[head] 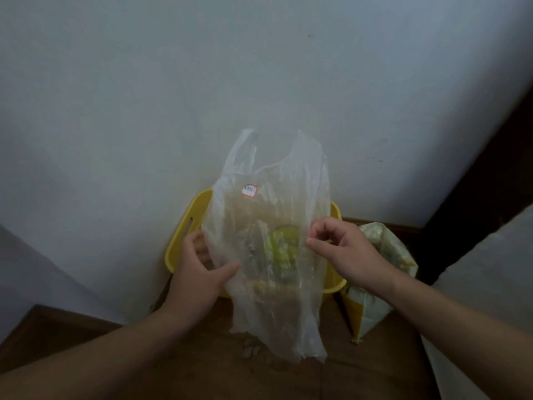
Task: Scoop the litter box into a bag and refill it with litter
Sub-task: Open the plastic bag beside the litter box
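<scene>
The thin, see-through plastic bag (274, 215) hangs upright in the air, its long axis running top to bottom. Its two handle loops (240, 153) point up toward the wall (173, 96) and its crumpled lower end dangles just above the wooden floor (202, 359). A small white sticker with a red edge (249, 191) sits high on the near face. The bag is held in front of the yellow litter box (187, 226), which stands on the floor against the wall and shows through the film, along with a green shape that cannot be made out. The left grip (199, 272) clasps the bag's left edge, thumb across the front and fingers behind the plastic. The right grip (343, 249) pinches the right edge between thumb and curled forefinger, the other fingers tucked in. Both bare forearms reach in from below, angled toward each other. Just right of the box a pale green and yellow litter sack (383, 255) leans on the floor.
</scene>
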`<state>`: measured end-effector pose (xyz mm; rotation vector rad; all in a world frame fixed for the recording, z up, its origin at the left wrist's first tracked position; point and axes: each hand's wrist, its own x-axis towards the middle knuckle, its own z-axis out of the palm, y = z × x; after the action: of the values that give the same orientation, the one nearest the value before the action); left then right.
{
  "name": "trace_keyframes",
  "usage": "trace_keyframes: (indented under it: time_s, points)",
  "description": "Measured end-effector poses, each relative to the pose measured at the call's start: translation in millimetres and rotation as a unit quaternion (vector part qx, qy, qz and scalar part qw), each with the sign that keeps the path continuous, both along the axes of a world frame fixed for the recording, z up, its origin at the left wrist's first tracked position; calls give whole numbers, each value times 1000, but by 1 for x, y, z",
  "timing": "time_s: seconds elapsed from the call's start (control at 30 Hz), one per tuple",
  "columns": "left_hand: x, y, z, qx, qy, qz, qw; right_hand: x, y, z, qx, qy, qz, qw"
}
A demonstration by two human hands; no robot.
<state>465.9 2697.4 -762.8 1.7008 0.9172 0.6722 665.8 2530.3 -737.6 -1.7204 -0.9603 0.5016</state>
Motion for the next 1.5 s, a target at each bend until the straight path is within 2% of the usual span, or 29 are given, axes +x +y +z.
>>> trace_keyframes:
  time_s: [0.1,0.17,0.3,0.4,0.57,0.73,1.13,1.3,1.4,1.5]
  points:
    - [3,16,9,77,13,11,997,-2,-5,-1,-9,-15,9,1000]
    - [9,24,19,113,-10,14,993,-2,-6,-3,-14,-20,15,1000]
    - [30,26,46,139,-69,-33,987,-2,-11,-7,-17,-31,24,999]
    - [43,30,55,163,-54,-74,982,-3,-17,-7,-17,-47,39,998]
    - [59,42,47,138,36,-120,982,0,-32,-12,-23,-53,42,997]
    - [66,38,37,58,128,-142,980,6,-46,-15,-17,-30,21,999]
    - [40,9,63,158,65,-168,971,-2,-35,22,19,-4,-12,1000]
    - [20,-8,83,266,39,-202,942,-22,-8,62,44,-44,33,998]
    - [9,-19,90,399,30,-220,890,-40,11,90,87,-61,51,993]
    - [-1,-28,92,463,26,-226,857,-56,28,109,105,-78,56,990]
